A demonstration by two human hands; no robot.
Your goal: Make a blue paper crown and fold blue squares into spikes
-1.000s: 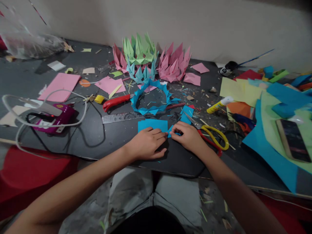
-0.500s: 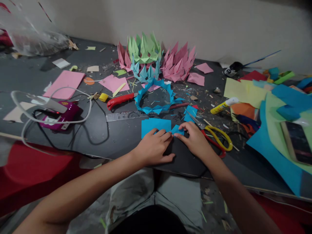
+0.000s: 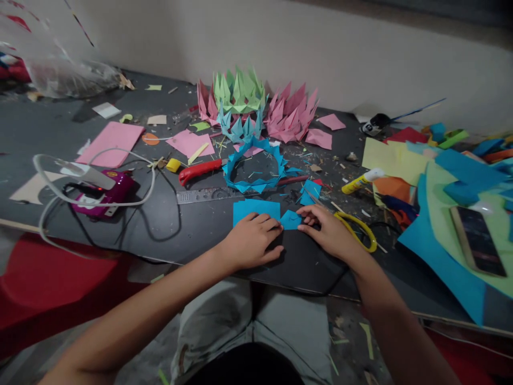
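Note:
A small folded piece of blue paper [image 3: 290,220] lies on the dark table between my hands. My right hand [image 3: 327,231] pinches its right edge between thumb and fingers. My left hand [image 3: 253,241] lies palm down with fingers loosely apart, fingertips at the piece's left side. Partly under that hand is a stack of blue paper sheets [image 3: 256,210]. Beyond my right fingers sits another blue paper piece [image 3: 310,191]. Yellow-handled scissors [image 3: 371,241] lie beside my right wrist, partly hidden by it.
Behind stand a blue folded-paper ring [image 3: 256,186] and pink, green and light blue paper crowns [image 3: 240,93]. To the left are a ruler [image 3: 208,194], a red cutter [image 3: 200,171] and a purple device [image 3: 106,198] with looping cables. A glue stick [image 3: 360,182] and phone [image 3: 476,240] lie right.
My right hand has shifted slightly away from my left, and more of the folded blue paper shows between them. The camera view has tilted a little.

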